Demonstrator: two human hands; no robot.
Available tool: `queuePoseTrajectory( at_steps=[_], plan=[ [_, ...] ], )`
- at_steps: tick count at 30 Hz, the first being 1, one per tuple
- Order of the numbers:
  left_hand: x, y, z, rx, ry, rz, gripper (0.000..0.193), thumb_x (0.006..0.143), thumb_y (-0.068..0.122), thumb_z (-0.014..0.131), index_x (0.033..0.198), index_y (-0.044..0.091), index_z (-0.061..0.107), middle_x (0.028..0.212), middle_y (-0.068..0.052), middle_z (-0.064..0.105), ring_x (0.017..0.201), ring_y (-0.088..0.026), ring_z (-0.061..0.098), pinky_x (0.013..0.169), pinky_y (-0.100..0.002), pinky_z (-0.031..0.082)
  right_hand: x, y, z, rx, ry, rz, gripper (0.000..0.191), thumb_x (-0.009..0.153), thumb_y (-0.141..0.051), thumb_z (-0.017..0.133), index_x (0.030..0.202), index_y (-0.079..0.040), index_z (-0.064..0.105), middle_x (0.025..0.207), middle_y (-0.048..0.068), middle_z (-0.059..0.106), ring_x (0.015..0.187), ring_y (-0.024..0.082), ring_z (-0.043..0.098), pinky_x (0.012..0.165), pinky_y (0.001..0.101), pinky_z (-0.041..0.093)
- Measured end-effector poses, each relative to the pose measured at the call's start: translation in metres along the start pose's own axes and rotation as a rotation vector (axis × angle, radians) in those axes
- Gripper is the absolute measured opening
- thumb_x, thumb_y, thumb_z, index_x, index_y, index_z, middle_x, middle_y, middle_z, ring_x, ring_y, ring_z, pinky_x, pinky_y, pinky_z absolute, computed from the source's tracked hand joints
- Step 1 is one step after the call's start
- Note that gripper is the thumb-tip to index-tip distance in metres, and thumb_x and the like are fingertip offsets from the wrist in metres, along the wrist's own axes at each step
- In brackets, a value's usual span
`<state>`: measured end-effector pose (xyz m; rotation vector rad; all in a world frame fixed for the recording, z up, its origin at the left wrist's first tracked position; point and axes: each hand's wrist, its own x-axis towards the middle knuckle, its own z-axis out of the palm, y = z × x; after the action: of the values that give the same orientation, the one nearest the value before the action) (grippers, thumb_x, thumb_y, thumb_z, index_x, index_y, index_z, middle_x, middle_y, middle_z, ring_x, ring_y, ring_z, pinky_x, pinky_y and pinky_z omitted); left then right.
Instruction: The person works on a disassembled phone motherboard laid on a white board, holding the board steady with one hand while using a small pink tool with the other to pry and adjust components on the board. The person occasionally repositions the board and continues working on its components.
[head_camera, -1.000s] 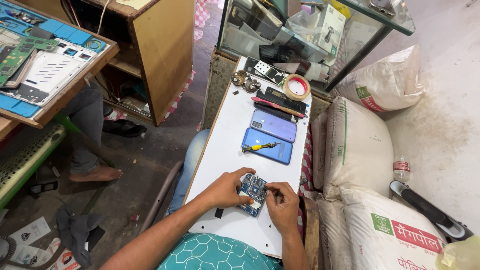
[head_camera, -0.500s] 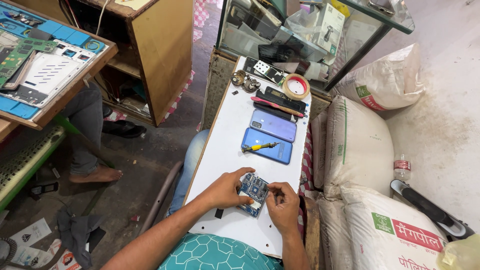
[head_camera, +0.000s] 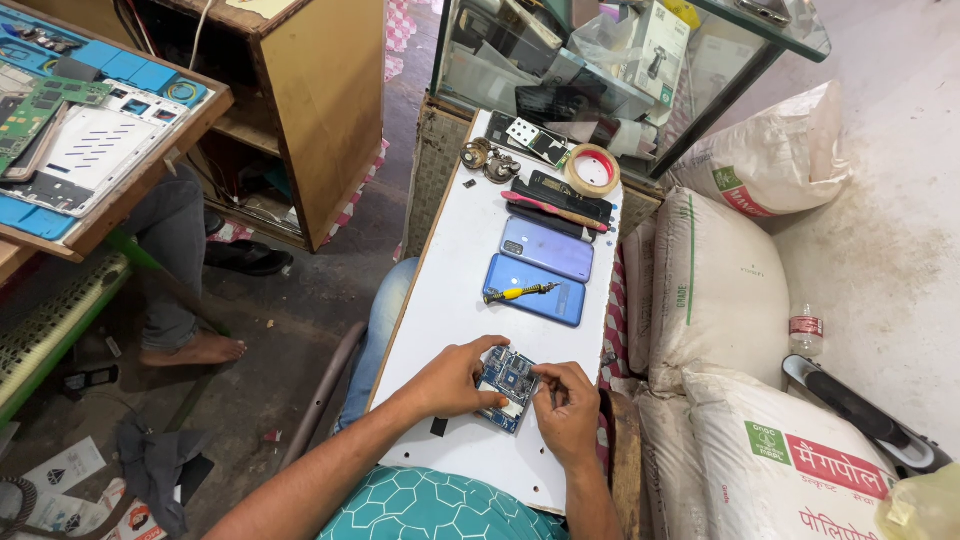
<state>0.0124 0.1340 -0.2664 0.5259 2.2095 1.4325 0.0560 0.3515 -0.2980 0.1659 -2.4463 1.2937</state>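
On the near end of a white board (head_camera: 460, 270) lies an opened phone with its blue circuit board (head_camera: 508, 380) showing. My left hand (head_camera: 452, 378) grips its left edge, fingers curled over the top corner. My right hand (head_camera: 566, 405) pinches at its right edge, thumb and forefinger together on the board. Just beyond lies a blue phone (head_camera: 536, 290) face down, with a yellow-handled screwdriver (head_camera: 518, 293) resting on its back. A lilac phone (head_camera: 546, 249) lies past that.
At the board's far end are a dark phone with a red pen (head_camera: 556, 207), a tape roll (head_camera: 592, 171) and small parts (head_camera: 487, 160). Full white sacks (head_camera: 715, 290) stand at the right, with a water bottle (head_camera: 804, 330). Another person's bare foot (head_camera: 195, 350) rests left, under a workbench (head_camera: 90, 130).
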Motion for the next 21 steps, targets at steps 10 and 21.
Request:
queuePoseTrajectory(
  at_steps=[10, 21],
  plan=[
    [-0.002, -0.001, 0.000, 0.013, -0.016, -0.034, 0.086, 0.077, 0.019, 0.084, 0.152, 0.012, 0.040, 0.075, -0.011, 0.076, 0.061, -0.015, 0.073, 0.051, -0.028, 0.049, -0.004, 0.012, 0.001, 0.079, -0.007, -0.091, 0.022, 0.080, 0.012, 0.062, 0.088, -0.002, 0.075, 0.090, 0.004, 0.064, 0.067, 0.006, 0.056, 0.056, 0.0210, 0.044],
    [-0.001, -0.003, 0.003, 0.019, -0.012, -0.014, 0.087, 0.076, 0.018, 0.085, 0.151, 0.010, 0.041, 0.073, -0.012, 0.076, 0.059, -0.016, 0.073, 0.049, -0.029, 0.047, -0.006, 0.015, 0.000, 0.126, -0.006, -0.034, 0.021, 0.081, 0.013, 0.063, 0.092, 0.001, 0.076, 0.099, 0.006, 0.066, 0.072, 0.007, 0.061, 0.059, 0.0209, 0.049]
  ],
)
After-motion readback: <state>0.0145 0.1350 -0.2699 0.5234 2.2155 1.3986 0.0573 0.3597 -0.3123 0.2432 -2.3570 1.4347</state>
